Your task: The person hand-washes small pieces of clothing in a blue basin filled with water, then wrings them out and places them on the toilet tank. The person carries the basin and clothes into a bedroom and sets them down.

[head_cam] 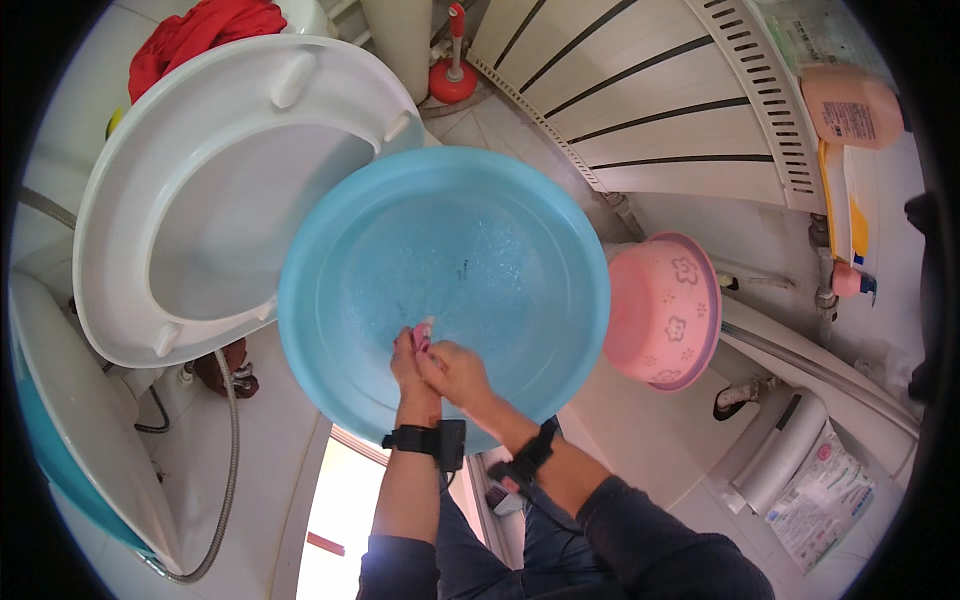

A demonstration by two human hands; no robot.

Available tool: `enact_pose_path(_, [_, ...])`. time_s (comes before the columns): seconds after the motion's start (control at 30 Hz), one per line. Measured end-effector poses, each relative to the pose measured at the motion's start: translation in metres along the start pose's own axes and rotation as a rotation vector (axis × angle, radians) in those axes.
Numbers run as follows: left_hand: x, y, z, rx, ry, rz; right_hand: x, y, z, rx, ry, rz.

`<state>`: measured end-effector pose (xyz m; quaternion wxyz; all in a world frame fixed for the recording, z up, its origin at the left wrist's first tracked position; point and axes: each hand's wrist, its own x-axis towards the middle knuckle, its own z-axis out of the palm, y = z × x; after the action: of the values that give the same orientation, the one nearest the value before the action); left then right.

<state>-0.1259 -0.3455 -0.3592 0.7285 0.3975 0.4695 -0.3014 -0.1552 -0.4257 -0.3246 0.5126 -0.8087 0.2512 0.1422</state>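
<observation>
Both hands are over the near part of a large light-blue plastic basin (330, 225), which has clear water and some bubbles in it. A small pink and white cloth item (422, 335) is bunched between them; its exact kind cannot be told. My left hand (407, 364) grips it from the left. Pressed against the same cloth from the right is my right hand (454, 373), its fingers curled in. Part of the cloth is hidden by the fingers. Each wrist wears a black strap, the left one with a small box on it.
A white plastic tub (112, 225) stands close on the left, red cloth (202, 37) behind it. Right of the basin, a pink flowered basin (664, 315) rests on its side. A slatted panel (637, 97) and a red plunger (454, 79) are beyond. A metal hose (232, 465) hangs lower left.
</observation>
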Motion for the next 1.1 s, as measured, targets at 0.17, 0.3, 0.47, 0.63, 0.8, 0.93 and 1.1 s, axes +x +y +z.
enact_pose_path(0.17, [-0.018,-0.001,0.008,-0.027,0.171,0.029,0.050,0.033,-0.018,-0.153,0.181,-0.060])
enact_pose_path(0.3, [-0.020,0.013,-0.008,0.323,0.249,0.046,0.052,0.059,-0.022,-0.344,0.495,-0.132])
enact_pose_path(0.47, [-0.015,-0.004,-0.024,0.141,0.198,-0.047,0.034,0.068,-0.024,-0.571,0.271,-0.367])
enact_pose_path(0.63, [-0.003,-0.012,-0.021,0.040,0.086,-0.159,0.036,0.064,-0.001,-0.145,0.448,-0.070])
enact_pose_path(0.8, [0.013,0.004,-0.013,-0.127,-0.115,-0.068,-0.001,0.043,0.013,0.498,-0.139,0.177])
enact_pose_path(0.93, [0.016,0.005,-0.010,0.008,-0.165,0.074,-0.007,0.019,-0.005,0.115,-0.229,0.052])
enact_pose_path(1.1, [0.001,-0.013,0.000,0.097,-0.006,-0.040,0.020,-0.001,-0.006,0.138,0.078,0.192])
